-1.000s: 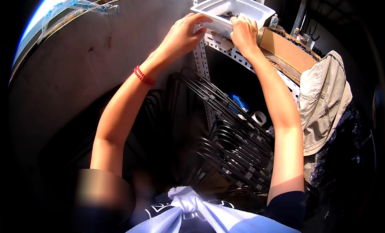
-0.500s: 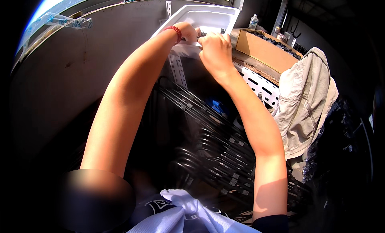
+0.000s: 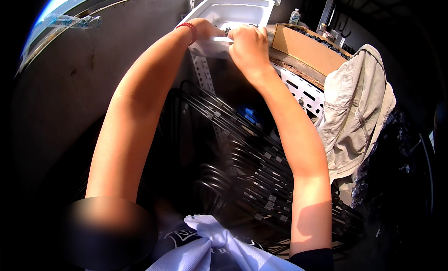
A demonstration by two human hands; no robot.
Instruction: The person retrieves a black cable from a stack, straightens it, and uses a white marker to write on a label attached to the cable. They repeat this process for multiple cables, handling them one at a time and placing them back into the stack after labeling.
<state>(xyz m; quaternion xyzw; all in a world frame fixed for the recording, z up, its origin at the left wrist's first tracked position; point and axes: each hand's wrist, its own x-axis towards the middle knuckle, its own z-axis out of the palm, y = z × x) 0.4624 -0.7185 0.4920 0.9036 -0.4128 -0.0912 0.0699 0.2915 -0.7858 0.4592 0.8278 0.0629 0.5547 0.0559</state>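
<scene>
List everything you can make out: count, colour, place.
Tray: one, white, top centre
Parts: some, dark, in tray
Carton: one, brown, right of tray
Pieces: many, black, in carton
Bottle: one, clear, behind carton
Rail: one, white, below carton
Post: one, white, by tray
Cloth: one, beige, right
Rods: many, black, lower centre
Unclear item: one, blue, beside rods
Film: one, clear, upper left
Scarf: one, pale blue, bottom
Bracelet: one, red, left wrist
Left hand: one, bare, at tray
Right hand: one, bare, at tray rim

Workshop, bent black rods (image 3: 267, 155), slotted metal shelving (image 3: 303, 88), cardboard box (image 3: 305, 49) of dark parts (image 3: 322, 39), white tub (image 3: 238, 10)
</scene>
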